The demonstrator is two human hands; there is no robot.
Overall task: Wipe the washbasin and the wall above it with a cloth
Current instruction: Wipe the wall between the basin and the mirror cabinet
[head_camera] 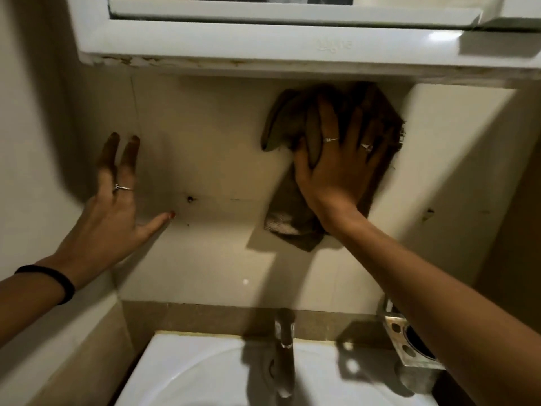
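Note:
A brown cloth (288, 118) is pressed flat against the beige wall (210, 136) just under the white cabinet. My right hand (339, 168) lies spread on the cloth and holds it to the wall; the cloth's lower end hangs below my palm. My left hand (117, 194) rests open on the wall to the left, fingers apart, holding nothing. The white washbasin (181, 373) sits at the bottom of the view, directly below both hands.
A white mirror cabinet (222, 45) juts out overhead, close above the cloth. A metal tap (284, 335) stands at the basin's back edge. A metal holder with round holes (409, 344) is fixed on the right, under my right forearm. A side wall closes the left.

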